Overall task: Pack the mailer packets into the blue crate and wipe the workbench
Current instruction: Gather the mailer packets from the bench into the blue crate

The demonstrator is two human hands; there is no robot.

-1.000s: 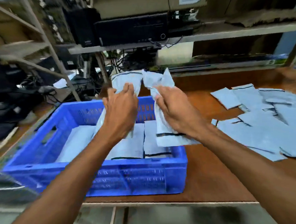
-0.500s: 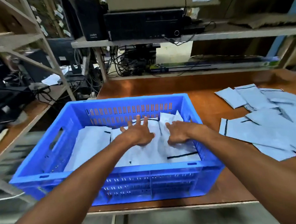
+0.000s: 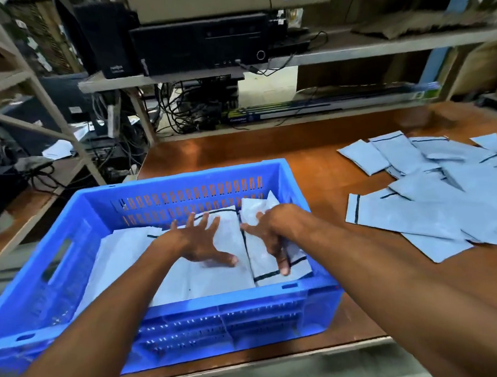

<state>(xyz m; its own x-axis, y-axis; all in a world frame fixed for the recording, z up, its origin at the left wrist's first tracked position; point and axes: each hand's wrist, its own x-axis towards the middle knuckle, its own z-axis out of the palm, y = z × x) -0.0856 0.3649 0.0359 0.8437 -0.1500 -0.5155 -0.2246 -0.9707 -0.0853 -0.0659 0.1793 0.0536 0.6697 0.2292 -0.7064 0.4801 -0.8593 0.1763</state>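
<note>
While your two hands are down inside the blue crate [image 3: 296, 183], the packing looks only partly done. Starting at the left, a flat row of mailer packets [image 3: 121, 252] already lies on the crate floor, running across to the right wall. Your left hand [image 3: 199, 242] rests palm down with its fingers spread wide, pressing on the middle packet [image 3: 217, 276] and gripping nothing. Just beside it, your right hand [image 3: 272, 233] has its fingers curled and seems to pinch the crumpled top of the rightmost packet [image 3: 270, 263], thumb pointing back toward you; how firm that hold is I cannot tell. Further right, well apart from both hands, a loose pile of packets [image 3: 432, 204] lies scattered on the brown desk [image 3: 320, 161], so a good share is left to pack. No cloth shows anywhere, and the wiping cannot sensibly begin until that pile is cleared.
</note>
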